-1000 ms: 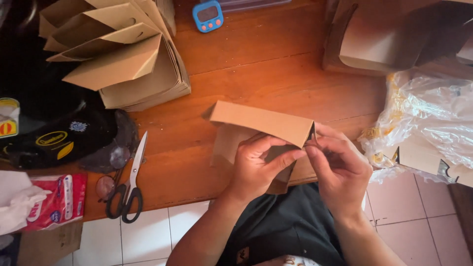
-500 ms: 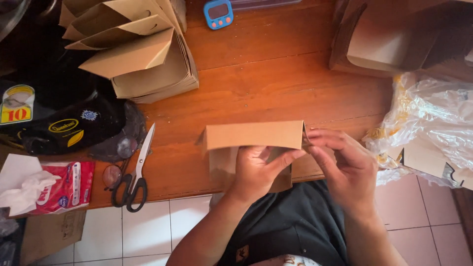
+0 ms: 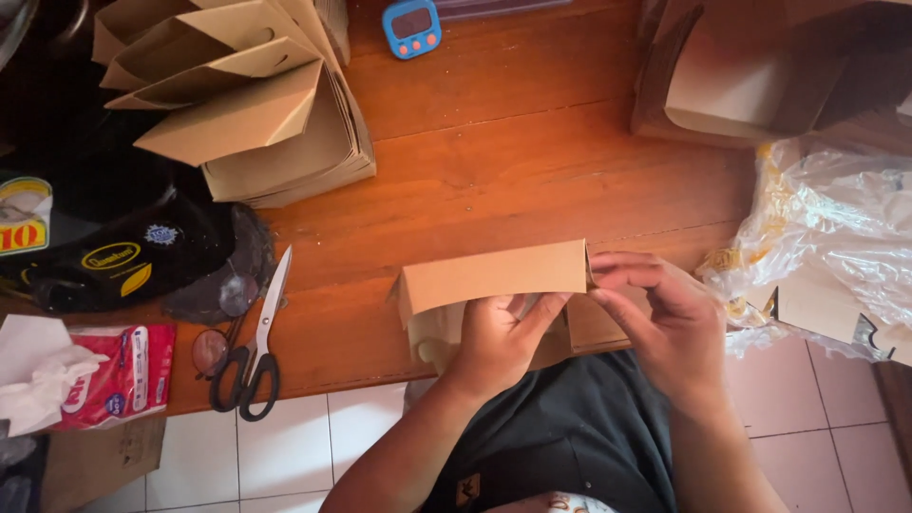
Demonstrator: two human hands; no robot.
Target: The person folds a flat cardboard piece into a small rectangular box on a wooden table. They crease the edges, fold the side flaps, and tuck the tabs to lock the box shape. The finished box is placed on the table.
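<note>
Left hand (image 3: 499,337) and right hand (image 3: 665,318) both pinch the folded brown cardboard box (image 3: 494,277).

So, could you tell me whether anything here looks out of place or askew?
Only small things: the scissors lie with their handles past the table edge, and a tissue pack overhangs it too. The cardboard piece in the left hand and right hand looks undamaged.

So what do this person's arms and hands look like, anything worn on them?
Both forearms are bare, with no sleeves in view. The left hand and the right hand wear no gloves, and no rings, watch or bracelets show. Nails look short and plain. Below them, the person wears a dark garment.
</note>
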